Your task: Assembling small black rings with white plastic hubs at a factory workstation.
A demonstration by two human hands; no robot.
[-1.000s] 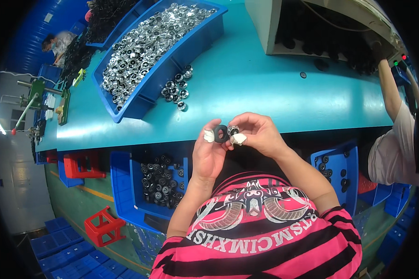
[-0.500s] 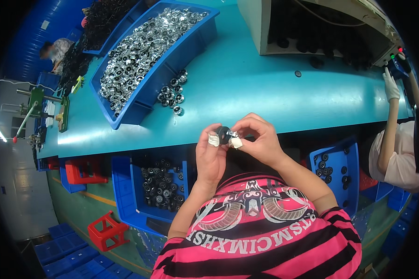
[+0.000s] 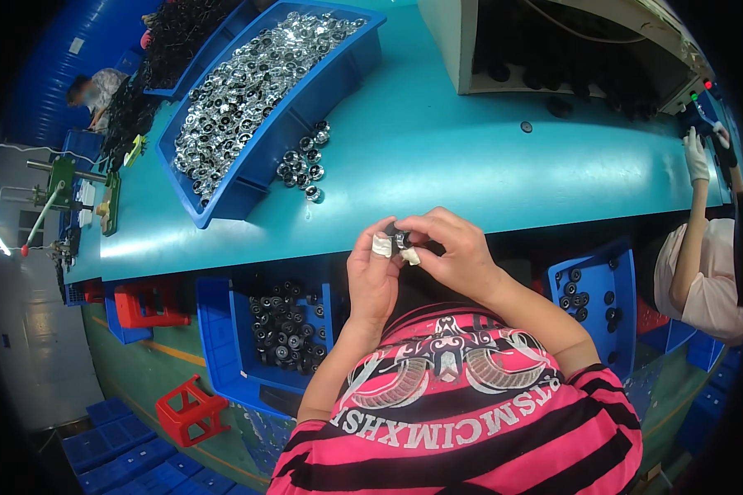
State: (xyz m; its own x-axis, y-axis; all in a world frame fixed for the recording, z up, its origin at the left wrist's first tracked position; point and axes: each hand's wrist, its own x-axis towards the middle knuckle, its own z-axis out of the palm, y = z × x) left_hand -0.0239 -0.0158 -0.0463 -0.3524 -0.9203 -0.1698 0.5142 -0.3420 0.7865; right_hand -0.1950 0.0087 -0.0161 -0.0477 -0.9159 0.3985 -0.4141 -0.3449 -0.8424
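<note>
Above the table's near edge, my left hand (image 3: 373, 279) and my right hand (image 3: 462, 256) meet at a small black wheel tyre (image 3: 391, 228). My left fingers grip the tyre. A shiny chrome hub (image 3: 402, 240) sits against its right side, pinched by my right thumb and fingers; how far it is inside the tyre is hidden. White wrapping covers both thumbs. Beyond my hands lies a loose group of chrome hubs (image 3: 304, 165), beside a large blue bin (image 3: 260, 169) heaped with more of them.
Below left, a blue crate (image 3: 215, 346) holds black wheels; another crate (image 3: 622, 330) with several stands at right. A grey-white housing (image 3: 447, 41) and a lone black disc (image 3: 527, 127) are on the turquoise table (image 3: 437, 157). At right is a co-worker's gloved hand (image 3: 695, 157). Red stools stand left.
My right hand has moved slightly left and closed in, bringing the chrome hub up against the black tyre. The co-worker's second gloved hand shows more at the far right.
</note>
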